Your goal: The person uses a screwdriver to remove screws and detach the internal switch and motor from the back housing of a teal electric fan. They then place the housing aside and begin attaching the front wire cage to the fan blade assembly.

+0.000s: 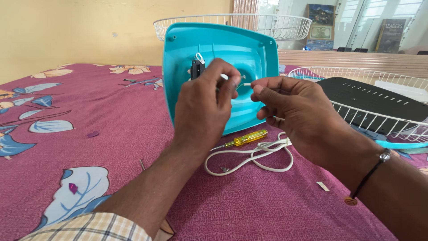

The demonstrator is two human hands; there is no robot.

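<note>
Work surface: a bed or table covered by a maroon cloth point(111, 129) printed with blue and cream leaves, running from the near edge to a yellow wall at the far left.

Turquoise fan housing point(249, 58): stands upright at the centre, its hollow inner side facing the camera, bottom edge resting on the cloth. A small black part point(196, 68) is fixed inside it at upper left.

White wire guard point(285, 24): sits behind the housing, far centre. A second wire guard point(392, 120) lies to the right, with a black slotted panel point(379, 96) resting in it.

Left hand point(206, 105): raised in front of the housing, back toward the camera, fingers closed in a pinch just beside the black part. What the fingertips grip is hidden by the hand itself.

Right hand point(294, 111): just right of the left hand, thumb and forefinger pinched on a thin white wire point(246, 84) that spans the small gap between the two hands, in front of the housing's centre. A dark cord with a bead circles the wrist.

White power cord point(256, 156): lies coiled loosely on the cloth, near side of the housing, below both hands.

Yellow-handled screwdriver point(245, 139): lies on the cloth between the housing's bottom edge and the cord, untouched.
</note>
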